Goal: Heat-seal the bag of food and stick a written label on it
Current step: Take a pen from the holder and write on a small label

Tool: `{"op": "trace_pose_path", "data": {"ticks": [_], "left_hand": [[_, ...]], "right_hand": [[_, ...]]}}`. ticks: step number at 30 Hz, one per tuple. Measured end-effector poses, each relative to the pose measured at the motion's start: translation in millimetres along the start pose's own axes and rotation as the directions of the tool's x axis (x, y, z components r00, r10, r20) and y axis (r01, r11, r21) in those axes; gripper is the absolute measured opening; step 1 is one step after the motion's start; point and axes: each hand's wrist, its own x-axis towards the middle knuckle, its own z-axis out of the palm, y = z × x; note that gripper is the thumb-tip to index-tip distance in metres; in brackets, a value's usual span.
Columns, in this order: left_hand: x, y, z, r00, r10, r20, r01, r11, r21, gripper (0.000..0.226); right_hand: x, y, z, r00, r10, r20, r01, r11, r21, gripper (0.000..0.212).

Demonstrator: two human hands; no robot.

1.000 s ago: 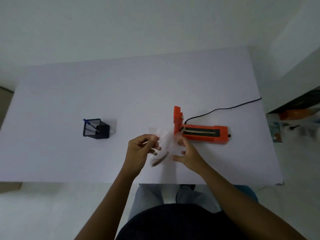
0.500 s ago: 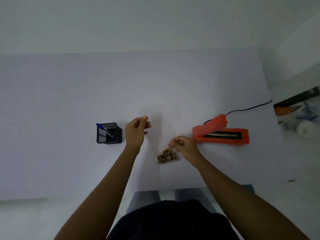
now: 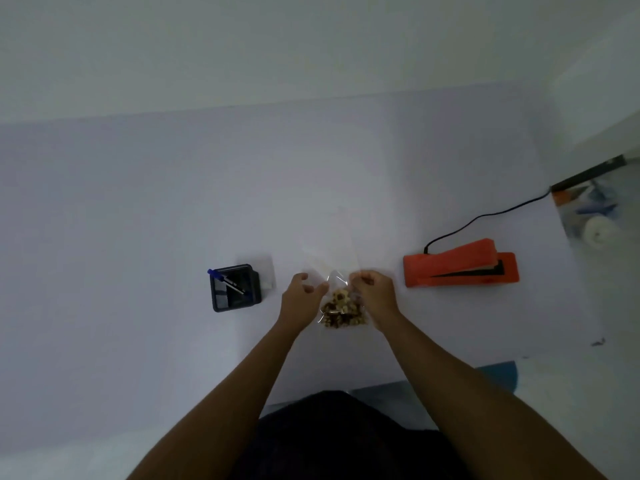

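Note:
A clear plastic bag [image 3: 334, 252] with brown and pale food pieces at its bottom lies on the white table [image 3: 138, 202], its open end pointing away from me. My left hand [image 3: 300, 297] pinches the bag's left side just above the food. My right hand [image 3: 374, 292] pinches its right side. An orange heat sealer [image 3: 460, 266] sits to the right of the bag with its lid partly lowered. A black mesh holder [image 3: 235, 287] with a blue pen [image 3: 227, 280] stands to the left. I see no label clearly.
The sealer's black cord [image 3: 485, 216] runs back right off the table. Clutter lies on the floor [image 3: 588, 216] beyond the table's right edge. A small pale thing [image 3: 268, 284] lies beside the holder. My lap is under the near table edge.
The bag has come down from in front of the sealer onto the table. The sealer's lid has dropped from upright to nearly flat. Both hands now meet at the bag above the food.

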Motion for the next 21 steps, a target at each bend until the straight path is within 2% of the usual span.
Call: {"op": "trace_pose_path", "data": {"ticks": [5, 7, 9, 11, 13, 15, 17, 18, 21], "left_hand": [[-6, 7, -8, 0.998, 0.035, 0.047, -0.035, 0.999, 0.008, 0.063], [-10, 14, -20, 0.995, 0.088, 0.036, -0.089, 0.996, 0.032, 0.058], [-16, 22, -39, 0.985, 0.171, -0.016, -0.170, 0.984, 0.056, 0.049], [-26, 28, -64, 0.955, 0.258, -0.147, -0.244, 0.964, 0.105, 0.036], [-37, 27, -94, 0.889, 0.316, -0.333, -0.283, 0.948, 0.144, 0.023], [-46, 18, -125, 0.815, 0.327, -0.478, -0.292, 0.945, 0.149, 0.014], [-50, 2, -150, 0.770, 0.306, -0.560, -0.262, 0.952, 0.159, 0.013], [-48, -9, -160, 0.770, 0.285, -0.571, -0.227, 0.959, 0.172, 0.014], [-42, -38, -169, 0.837, 0.232, -0.495, -0.124, 0.963, 0.240, 0.027]], "right_hand": [[-23, -14, 11, 0.976, -0.125, -0.180, 0.074, 0.960, -0.269, 0.031], [-33, -23, 17, 0.963, -0.188, -0.193, 0.132, 0.953, -0.272, 0.041], [-43, -35, 27, 0.941, -0.289, -0.177, 0.239, 0.936, -0.257, 0.037], [-57, -49, 43, 0.895, -0.437, -0.086, 0.406, 0.879, -0.250, 0.025], [-72, -64, 65, 0.813, -0.577, 0.076, 0.576, 0.778, -0.250, 0.016], [-84, -74, 89, 0.726, -0.634, 0.266, 0.687, 0.682, -0.250, 0.015], [-93, -82, 110, 0.670, -0.610, 0.423, 0.736, 0.619, -0.274, 0.018], [-96, -84, 119, 0.655, -0.583, 0.480, 0.747, 0.593, -0.300, 0.020], [-98, -87, 142, 0.663, -0.452, 0.597, 0.746, 0.473, -0.470, 0.023]]}}
